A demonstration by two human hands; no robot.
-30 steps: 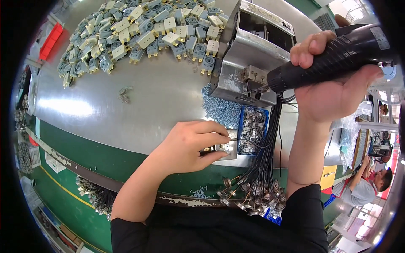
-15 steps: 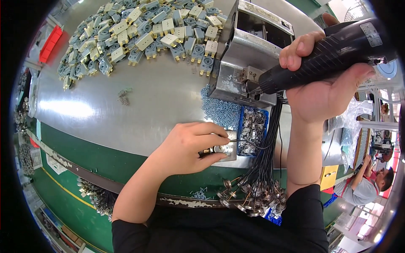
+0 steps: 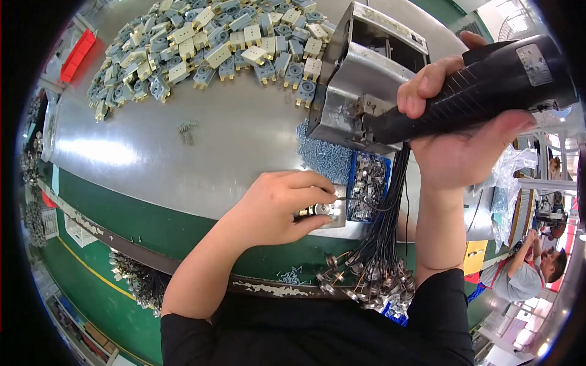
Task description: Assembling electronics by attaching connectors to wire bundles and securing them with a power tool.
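A person in black sleeves works at a metal-topped table (image 3: 226, 152), both hands occupied. The left hand (image 3: 274, 204) is pinched narrow around a small metal part (image 3: 323, 209) with a round centre. From where I stand, the part sits at the right-hand end of that hand, fingers curled along its far side and thumb along its near side, over a small metal plate (image 3: 337, 223) by the table's near edge. A thin black wire runs from beside the fingertips toward a bundle of black cables (image 3: 387, 213), whose round metal ends (image 3: 366, 277) hang at the near edge.

The right hand (image 3: 448, 158), raised to the right, wraps a thick black power tool (image 3: 488, 91), thumb on the near side and fingers over the far side. The tool's narrow end points left at the front of an open metal box (image 3: 366, 73) (whether it touches there, I cannot tell).

Between the box and the left hand lies a heap of bluish screws (image 3: 323, 152), and just right of it a blue tray (image 3: 349, 210) of small metal pieces. Well beyond the left hand spreads a large pile of grey and cream switch-like blocks (image 3: 217, 55).
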